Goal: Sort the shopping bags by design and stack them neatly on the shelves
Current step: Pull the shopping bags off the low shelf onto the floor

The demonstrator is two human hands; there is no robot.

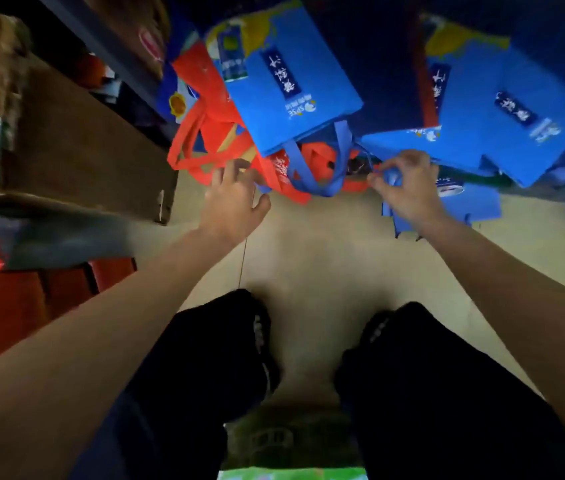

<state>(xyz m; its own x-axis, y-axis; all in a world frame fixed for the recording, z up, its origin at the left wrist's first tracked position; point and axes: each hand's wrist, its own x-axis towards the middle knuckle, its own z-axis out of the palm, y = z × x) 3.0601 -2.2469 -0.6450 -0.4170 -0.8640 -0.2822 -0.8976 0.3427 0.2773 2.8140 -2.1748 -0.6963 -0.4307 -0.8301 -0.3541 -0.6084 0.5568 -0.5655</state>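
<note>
A heap of fabric shopping bags lies on the floor ahead of me. A bright blue bag (295, 81) with a dark label tops the middle, its blue handle loop (315, 174) hanging toward me. More blue bags (502, 126) of the same design spread to the right. Red bags (212, 133) with red handles lie underneath at the left. My left hand (232, 199) reaches to the red handles with fingers spread, touching the bag edge. My right hand (409, 188) pinches a blue handle strap between thumb and fingers.
A brown cardboard box (80, 140) stands at the left beside a dark metal shelf frame (101, 39). Red items (4, 306) sit low at the left. Beige floor (326, 258) lies between the heap and my dark trouser legs (205, 375).
</note>
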